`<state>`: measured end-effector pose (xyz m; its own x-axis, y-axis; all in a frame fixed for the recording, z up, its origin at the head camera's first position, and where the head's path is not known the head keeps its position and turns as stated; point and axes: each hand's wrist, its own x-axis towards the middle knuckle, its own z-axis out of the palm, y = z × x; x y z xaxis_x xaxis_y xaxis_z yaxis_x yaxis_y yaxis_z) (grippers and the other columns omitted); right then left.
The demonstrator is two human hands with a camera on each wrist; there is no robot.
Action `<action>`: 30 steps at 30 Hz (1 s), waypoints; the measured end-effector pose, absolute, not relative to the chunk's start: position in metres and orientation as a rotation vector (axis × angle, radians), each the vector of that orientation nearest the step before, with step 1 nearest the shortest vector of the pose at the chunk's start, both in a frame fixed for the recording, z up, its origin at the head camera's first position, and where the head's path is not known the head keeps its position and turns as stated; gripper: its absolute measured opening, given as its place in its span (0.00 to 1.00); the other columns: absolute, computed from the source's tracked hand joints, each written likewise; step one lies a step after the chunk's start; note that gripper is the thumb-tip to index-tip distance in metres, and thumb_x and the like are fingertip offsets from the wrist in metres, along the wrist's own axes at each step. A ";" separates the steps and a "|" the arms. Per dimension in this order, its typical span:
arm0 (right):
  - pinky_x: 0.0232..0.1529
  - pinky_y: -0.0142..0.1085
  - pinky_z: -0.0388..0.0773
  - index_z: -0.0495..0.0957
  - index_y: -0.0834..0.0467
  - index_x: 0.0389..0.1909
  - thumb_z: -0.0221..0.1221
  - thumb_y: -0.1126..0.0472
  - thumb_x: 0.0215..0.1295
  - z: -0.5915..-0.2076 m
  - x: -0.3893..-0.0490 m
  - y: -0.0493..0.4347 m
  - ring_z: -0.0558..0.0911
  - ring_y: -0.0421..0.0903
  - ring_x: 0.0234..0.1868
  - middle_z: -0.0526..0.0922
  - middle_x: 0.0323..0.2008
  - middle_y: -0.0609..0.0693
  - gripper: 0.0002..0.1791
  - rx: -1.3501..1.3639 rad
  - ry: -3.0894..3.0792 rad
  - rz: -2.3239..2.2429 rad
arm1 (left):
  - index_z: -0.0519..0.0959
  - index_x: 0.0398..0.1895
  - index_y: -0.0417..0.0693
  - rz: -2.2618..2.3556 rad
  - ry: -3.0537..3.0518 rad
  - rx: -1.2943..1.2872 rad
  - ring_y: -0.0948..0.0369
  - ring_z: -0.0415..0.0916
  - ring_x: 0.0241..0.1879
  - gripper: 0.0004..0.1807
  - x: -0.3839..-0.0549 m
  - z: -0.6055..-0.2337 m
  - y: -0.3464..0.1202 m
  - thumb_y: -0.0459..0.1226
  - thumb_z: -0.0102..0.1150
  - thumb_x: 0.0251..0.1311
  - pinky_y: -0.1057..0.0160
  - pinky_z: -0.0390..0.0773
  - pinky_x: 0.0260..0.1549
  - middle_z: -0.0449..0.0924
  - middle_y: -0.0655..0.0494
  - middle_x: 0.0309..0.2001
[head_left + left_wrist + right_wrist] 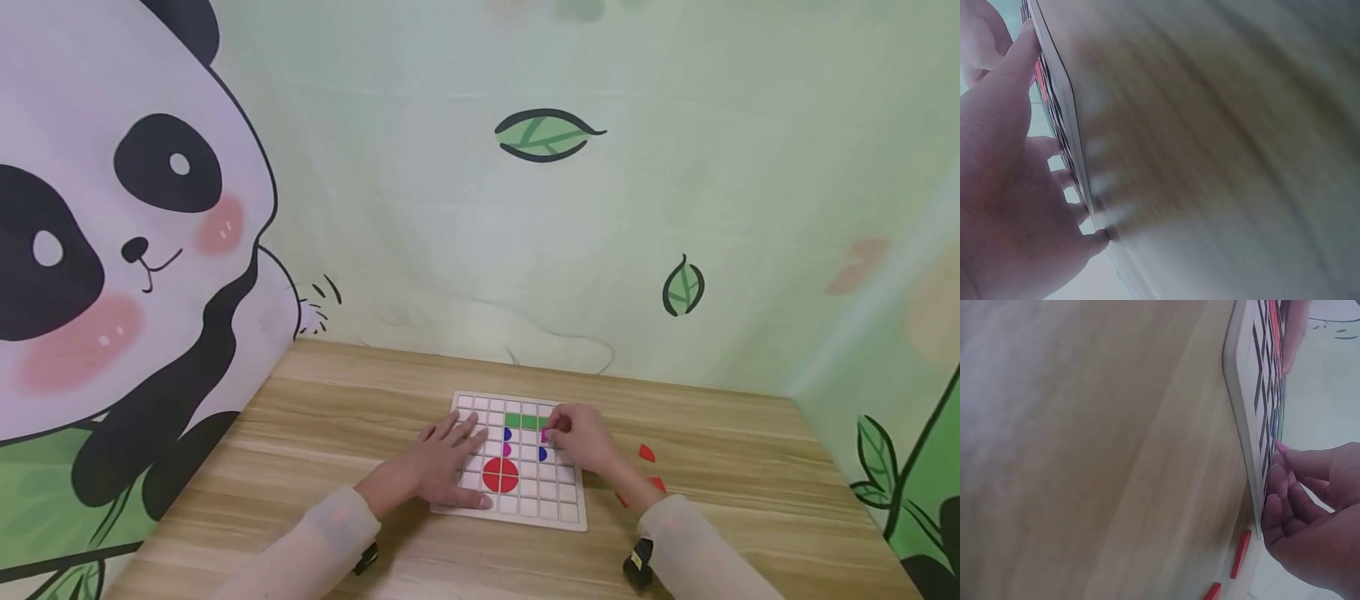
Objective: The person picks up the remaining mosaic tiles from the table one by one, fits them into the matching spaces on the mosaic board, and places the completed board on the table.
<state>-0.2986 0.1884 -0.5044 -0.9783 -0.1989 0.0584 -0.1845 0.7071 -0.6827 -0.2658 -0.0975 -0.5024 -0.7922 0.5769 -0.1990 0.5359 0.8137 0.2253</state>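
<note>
left hand (441, 467) spread on the board (547, 508), right hand (585, 437) pinching a pink piece (545, 435), so a sloppy release might nudge the nearby blue piece (543, 454)

Upper limbs, seen from the head. The left forearm (307, 542) and right forearm (712, 550), sleeved nearly to the wrists, converge from below. The left hand (444, 464) lies back uppermost, its fingers (474, 442) extended and spread, its thumb (468, 499) held well apart and directed toward the person's right. The right hand (587, 437) angles inward; its thumb (1316, 461) and index finger meet at the tips in a pinch, the remaining digits (1274, 515) flexed toward the palm.
</note>
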 end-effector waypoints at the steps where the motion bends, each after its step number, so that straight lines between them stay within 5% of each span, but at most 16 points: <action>1: 0.36 0.36 0.75 0.85 0.56 0.36 0.67 0.69 0.70 -0.504 -0.298 0.187 0.77 0.46 0.35 0.81 0.31 0.47 0.04 -0.308 2.883 -1.153 | 0.51 0.87 0.54 0.229 2.743 0.856 0.42 0.34 0.85 0.62 -0.266 -0.502 -0.097 0.77 0.57 0.58 0.34 0.47 0.78 0.40 0.49 0.87; 30: 0.36 0.36 0.76 0.84 0.56 0.34 0.65 0.69 0.70 -0.505 -0.301 0.183 0.77 0.46 0.34 0.81 0.30 0.47 0.06 -0.316 2.883 -1.067 | 0.50 0.88 0.57 0.193 2.754 0.848 0.44 0.33 0.85 0.63 -0.267 -0.505 -0.098 0.79 0.54 0.57 0.36 0.48 0.79 0.39 0.51 0.87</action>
<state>-0.3011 0.1825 -0.5047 -0.9778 -0.2085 0.0230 -0.1732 0.7408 -0.6490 -0.2670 -0.0982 -0.5046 -0.7984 0.5676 -0.2008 0.5340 0.8216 0.1994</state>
